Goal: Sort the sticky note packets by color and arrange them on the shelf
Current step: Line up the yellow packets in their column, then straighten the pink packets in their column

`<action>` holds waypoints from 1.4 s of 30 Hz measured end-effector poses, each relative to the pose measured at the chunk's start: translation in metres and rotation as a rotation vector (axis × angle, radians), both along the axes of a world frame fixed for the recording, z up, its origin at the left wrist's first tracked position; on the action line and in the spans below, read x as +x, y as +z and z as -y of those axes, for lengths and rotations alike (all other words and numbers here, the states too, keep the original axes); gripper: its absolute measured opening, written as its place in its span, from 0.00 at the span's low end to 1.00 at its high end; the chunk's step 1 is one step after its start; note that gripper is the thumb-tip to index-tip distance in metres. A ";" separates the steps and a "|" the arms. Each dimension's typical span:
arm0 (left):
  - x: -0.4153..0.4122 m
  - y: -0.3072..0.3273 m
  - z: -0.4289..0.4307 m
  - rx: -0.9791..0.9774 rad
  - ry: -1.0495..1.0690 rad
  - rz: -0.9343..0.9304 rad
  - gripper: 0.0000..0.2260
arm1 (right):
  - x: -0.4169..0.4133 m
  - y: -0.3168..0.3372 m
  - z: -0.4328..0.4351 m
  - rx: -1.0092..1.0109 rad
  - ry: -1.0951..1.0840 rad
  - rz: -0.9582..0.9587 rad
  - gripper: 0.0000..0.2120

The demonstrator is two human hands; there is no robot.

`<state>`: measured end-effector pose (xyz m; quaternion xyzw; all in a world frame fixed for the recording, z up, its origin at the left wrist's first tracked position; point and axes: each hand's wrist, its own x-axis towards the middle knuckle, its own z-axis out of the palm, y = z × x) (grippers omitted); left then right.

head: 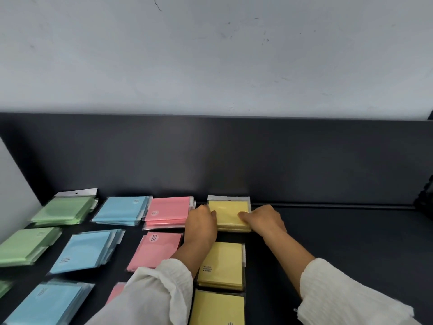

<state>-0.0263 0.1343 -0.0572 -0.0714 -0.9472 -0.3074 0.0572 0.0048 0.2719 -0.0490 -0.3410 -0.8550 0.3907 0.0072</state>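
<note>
Lying toward nine o'clock on the shelf [339, 242] are green packets [63, 211], blue packets [121, 209] and pink packets [168, 212]. The left hand [202, 225] grips the rear yellow stack [230, 211] at its nine o'clock edge, and the right hand [263, 221] grips its three o'clock edge, thumb on top.

I take this for a stationery shop or stockroom. A dark metal shelf [339, 242] with a raised back panel [234, 158] stands against a scuffed white wall [210, 55]. It carries many identical sealed sticky note packets [121, 211], and one shows a hang-hole header [77, 193].
</note>
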 end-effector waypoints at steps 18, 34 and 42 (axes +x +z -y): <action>0.042 0.049 0.080 0.096 0.012 -0.166 0.11 | 0.042 0.023 0.012 -0.038 -0.008 -0.233 0.27; 0.079 0.039 0.189 -0.238 0.003 0.194 0.15 | 0.102 0.056 0.154 -0.555 0.420 -0.274 0.10; 0.096 0.025 0.210 -0.181 -0.208 0.179 0.14 | 0.118 0.029 0.207 -0.565 0.163 -0.157 0.11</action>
